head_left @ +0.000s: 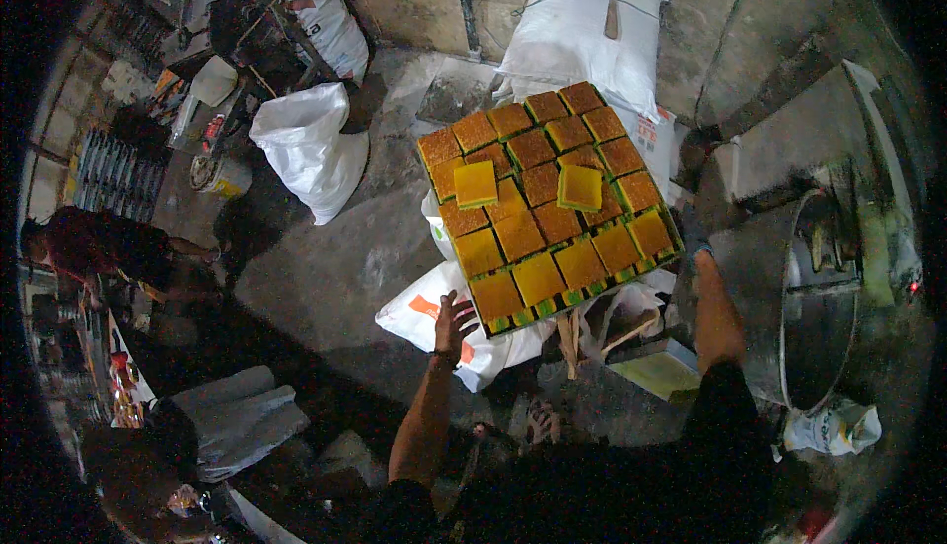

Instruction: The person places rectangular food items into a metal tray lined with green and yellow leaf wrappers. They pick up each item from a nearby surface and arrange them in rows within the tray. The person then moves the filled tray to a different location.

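Observation:
A large tray [481,325] of square cakes [541,276] with brown-yellow tops and green layers is tilted in front of me. Two loose squares, one cake piece [475,184] and another cake piece [580,187], lie on top of the rest, yellow side up. My left hand [454,327] is at the tray's near left corner, its fingers stretched out and apart; whether they touch the edge is hard to tell. Beside the tray's right edge is my right hand [692,230], dark and blurred, its fingers not distinguishable.
White sacks [582,36] stand beyond the tray, and another sack [316,149] is at the left. Under the tray are a printed sack [419,307] and wooden legs [568,345]. A big metal drum [819,297] stands right. A person [109,248] is at the far left.

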Tool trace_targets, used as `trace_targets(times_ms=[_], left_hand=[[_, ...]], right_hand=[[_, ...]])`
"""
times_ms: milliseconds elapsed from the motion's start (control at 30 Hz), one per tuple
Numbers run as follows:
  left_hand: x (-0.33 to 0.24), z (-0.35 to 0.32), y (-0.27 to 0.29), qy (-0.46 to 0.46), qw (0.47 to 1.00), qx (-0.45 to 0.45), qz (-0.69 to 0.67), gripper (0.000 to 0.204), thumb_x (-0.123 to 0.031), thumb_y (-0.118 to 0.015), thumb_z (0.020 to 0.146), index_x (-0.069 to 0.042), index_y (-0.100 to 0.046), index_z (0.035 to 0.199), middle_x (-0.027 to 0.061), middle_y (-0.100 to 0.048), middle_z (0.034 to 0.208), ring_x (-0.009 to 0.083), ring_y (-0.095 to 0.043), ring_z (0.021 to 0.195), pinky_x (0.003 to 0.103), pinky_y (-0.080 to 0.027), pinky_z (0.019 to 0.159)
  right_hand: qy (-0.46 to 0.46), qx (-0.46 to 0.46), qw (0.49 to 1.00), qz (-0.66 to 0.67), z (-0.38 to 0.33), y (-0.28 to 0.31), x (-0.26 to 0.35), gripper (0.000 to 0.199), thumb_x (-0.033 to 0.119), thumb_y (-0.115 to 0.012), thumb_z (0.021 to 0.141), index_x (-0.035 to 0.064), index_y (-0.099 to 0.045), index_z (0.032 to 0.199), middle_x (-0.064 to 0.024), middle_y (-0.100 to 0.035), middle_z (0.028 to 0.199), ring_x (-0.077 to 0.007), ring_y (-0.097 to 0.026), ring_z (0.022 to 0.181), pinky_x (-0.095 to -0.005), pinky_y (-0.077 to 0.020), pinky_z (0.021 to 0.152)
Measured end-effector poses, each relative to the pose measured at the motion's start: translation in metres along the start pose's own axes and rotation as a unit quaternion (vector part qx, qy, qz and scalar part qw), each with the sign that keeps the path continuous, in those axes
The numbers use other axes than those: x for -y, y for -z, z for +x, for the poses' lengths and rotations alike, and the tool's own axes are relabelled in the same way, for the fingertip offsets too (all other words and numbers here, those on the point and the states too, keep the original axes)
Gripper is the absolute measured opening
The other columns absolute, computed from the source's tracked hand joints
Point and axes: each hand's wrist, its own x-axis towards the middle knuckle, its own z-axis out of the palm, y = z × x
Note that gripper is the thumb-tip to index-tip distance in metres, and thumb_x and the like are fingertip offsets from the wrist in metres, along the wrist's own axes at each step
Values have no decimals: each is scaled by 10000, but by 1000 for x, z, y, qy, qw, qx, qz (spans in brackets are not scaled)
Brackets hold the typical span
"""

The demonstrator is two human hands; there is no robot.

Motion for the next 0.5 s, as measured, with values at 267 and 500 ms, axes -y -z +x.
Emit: trace_targets(times_ms=[267,500], left_hand=[[126,-87,182,135,773,-230,575,602,-635,-559,931,-79,-787,959,147,-737,811,328,-735,881,430,-563,792],[233,-294,262,99,823,-148,540,555,-596,-703,837,-69,-770,999,145,-747,875,342,-731,911,444,-560,813]], right_hand=[[-33,-54,982,-175,-100,24,-124,453,550,-609,878,123,-535,1011,-104,-504,966,-297,-463,870,-459,-354,786],[-81,-1,948,-307,-203,23,-255,451,518,-627,865,117,-542,1052,-116,-517,1006,-310,-475,909,-470,-362,818]])
